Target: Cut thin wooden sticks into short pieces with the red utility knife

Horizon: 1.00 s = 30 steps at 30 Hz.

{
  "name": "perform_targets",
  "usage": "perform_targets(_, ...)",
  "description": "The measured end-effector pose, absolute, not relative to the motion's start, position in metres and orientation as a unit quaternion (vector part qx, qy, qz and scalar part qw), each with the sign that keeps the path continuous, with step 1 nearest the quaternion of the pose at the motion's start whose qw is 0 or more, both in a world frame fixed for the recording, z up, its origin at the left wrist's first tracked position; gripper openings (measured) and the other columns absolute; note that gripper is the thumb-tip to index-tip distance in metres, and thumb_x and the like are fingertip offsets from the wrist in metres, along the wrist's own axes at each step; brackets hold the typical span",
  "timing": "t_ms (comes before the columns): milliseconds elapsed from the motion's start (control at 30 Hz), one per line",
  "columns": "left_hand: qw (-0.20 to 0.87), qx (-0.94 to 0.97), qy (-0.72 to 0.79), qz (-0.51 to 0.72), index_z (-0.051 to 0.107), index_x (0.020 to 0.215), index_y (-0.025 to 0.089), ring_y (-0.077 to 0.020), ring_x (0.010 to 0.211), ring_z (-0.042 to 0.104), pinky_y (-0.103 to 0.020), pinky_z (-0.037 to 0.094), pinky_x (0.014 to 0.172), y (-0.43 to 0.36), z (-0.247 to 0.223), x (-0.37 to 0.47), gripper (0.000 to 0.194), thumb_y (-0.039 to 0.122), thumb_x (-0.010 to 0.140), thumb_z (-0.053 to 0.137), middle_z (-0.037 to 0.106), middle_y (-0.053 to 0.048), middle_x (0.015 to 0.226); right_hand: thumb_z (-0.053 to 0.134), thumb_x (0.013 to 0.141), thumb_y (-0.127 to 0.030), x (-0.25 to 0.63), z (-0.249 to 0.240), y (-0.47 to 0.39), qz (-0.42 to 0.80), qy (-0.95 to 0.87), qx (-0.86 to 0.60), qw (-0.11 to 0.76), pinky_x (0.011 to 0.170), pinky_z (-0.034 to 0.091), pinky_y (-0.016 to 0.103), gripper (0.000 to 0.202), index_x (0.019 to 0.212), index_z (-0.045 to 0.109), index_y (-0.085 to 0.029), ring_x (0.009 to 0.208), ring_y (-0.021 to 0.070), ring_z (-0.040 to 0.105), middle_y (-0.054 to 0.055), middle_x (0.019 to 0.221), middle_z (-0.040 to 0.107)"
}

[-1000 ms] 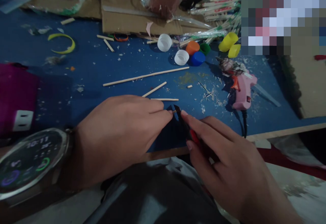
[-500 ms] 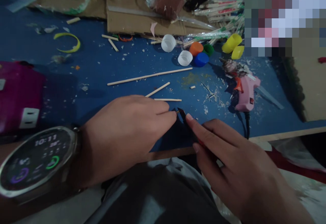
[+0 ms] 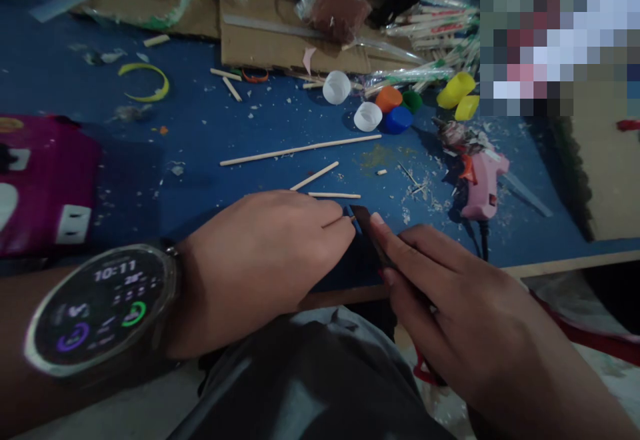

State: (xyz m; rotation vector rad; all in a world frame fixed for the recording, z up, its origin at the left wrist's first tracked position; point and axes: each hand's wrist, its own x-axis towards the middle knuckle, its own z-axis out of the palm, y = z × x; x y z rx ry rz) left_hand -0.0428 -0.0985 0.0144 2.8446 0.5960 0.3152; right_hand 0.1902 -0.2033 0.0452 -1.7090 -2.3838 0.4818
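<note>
My left hand, with a smartwatch on its wrist, is closed near the table's front edge. From its fingertips pokes the short end of a thin wooden stick; the rest is hidden. My right hand is wrapped round a dark-bladed cutting tool, its handle mostly covered by the fingers. The blade lies right beside the stick's end; whether they touch I cannot tell. Just beyond my left hand lie two short wooden sticks, one slanted and one level, with a longer stick behind them.
A pink glue gun lies at the right among shavings. Bottle caps, including a white one and a blue one, sit farther back. Cardboard and bundled wrapped sticks fill the rear. A magenta object stands left.
The view has shifted slightly, so most things appear a little farther right. The dark blade shows its flat side more. Both hands keep their hold beside each other.
</note>
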Motion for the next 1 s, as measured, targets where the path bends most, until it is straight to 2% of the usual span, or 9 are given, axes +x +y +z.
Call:
perform_targets(133,0.109,0.966,0.214,0.1,0.076,0.107,0.019,-0.0252,0.086,0.077,-0.037,0.057,0.075,-0.1,0.014,-0.043,0.012,0.013,0.098,0.071,0.077,0.0,0.094,0.051,0.113,-0.014,0.194,0.048,-0.208,0.15,-0.813,-0.559,0.071,0.058,0.065,0.035,0.052,0.163,0.064,-0.008,0.073,0.0205,0.082,0.012,0.114,0.079)
perform_targets(267,0.104,0.967,0.195,0.126,0.076,0.109,0.019,-0.0243,0.084,0.075,-0.038,0.055,0.072,-0.1,0.012,-0.043,0.008,0.024,0.103,0.075,0.074,0.0,0.092,0.052,0.114,-0.015,0.194,0.046,-0.206,0.154,-0.804,-0.568,0.084,0.066,0.068,0.034,0.053,0.166,0.063,-0.013,0.084,0.0213,0.083,0.011,0.119,0.078)
perform_targets(400,0.099,0.968,0.197,0.124,0.073,0.105,0.02,-0.0236,0.082,0.073,-0.038,0.053,0.072,-0.099,0.012,-0.044,0.011,0.027,0.101,0.08,0.071,0.0,0.089,0.052,0.114,-0.015,0.189,0.044,-0.2,0.139,-0.807,-0.566,0.094,0.065,0.069,0.035,0.052,0.163,0.067,-0.011,0.089,0.0237,0.085,0.011,0.12,0.081)
perform_targets(600,0.108,0.968,0.198,0.113,0.073,0.107,0.02,-0.024,0.084,0.075,-0.038,0.053,0.073,-0.099,0.013,-0.044,0.012,0.021,0.098,0.08,0.074,0.0,0.092,0.053,0.112,-0.013,0.191,0.046,-0.207,0.127,-0.817,-0.556,0.084,0.068,0.071,0.034,0.05,0.16,0.068,-0.008,0.091,0.0237,0.087,0.012,0.127,0.084)
perform_targets(667,0.108,0.968,0.197,0.115,0.074,0.106,0.02,-0.0248,0.084,0.075,-0.039,0.054,0.072,-0.099,0.013,-0.044,0.016,0.024,0.095,0.084,0.075,0.0,0.094,0.053,0.112,-0.013,0.193,0.046,-0.209,0.133,-0.818,-0.553,0.083,0.072,0.073,0.034,0.051,0.16,0.068,-0.009,0.093,0.0236,0.087,0.013,0.13,0.083)
perform_targets(767,0.115,0.966,0.193,0.126,0.074,0.104,0.02,-0.0241,0.08,0.073,-0.039,0.052,0.071,-0.099,0.013,-0.044,0.021,0.028,0.093,0.09,0.073,0.0,0.091,0.052,0.112,-0.014,0.193,0.046,-0.204,0.136,-0.814,-0.558,0.083,0.069,0.072,0.032,0.053,0.163,0.067,-0.013,0.09,0.0225,0.086,0.012,0.128,0.083)
perform_targets(867,0.123,0.963,0.206,0.125,0.074,0.104,0.02,-0.0228,0.077,0.07,-0.037,0.048,0.069,-0.098,0.015,-0.043,0.026,0.04,0.099,0.088,0.071,-0.001,0.088,0.051,0.111,-0.011,0.191,0.046,-0.194,0.135,-0.825,-0.541,0.091,0.075,0.073,0.032,0.051,0.159,0.07,-0.008,0.09,0.0226,0.086,0.013,0.12,0.084)
perform_targets(1000,0.128,0.962,0.218,0.102,0.074,0.105,0.02,-0.0227,0.075,0.068,-0.036,0.046,0.069,-0.099,0.018,-0.042,0.044,0.065,0.106,0.077,0.071,-0.002,0.087,0.052,0.109,-0.007,0.188,0.045,-0.186,0.122,-0.833,-0.528,0.11,0.084,0.075,0.032,0.048,0.151,0.075,-0.002,0.093,0.0236,0.086,0.015,0.114,0.085)
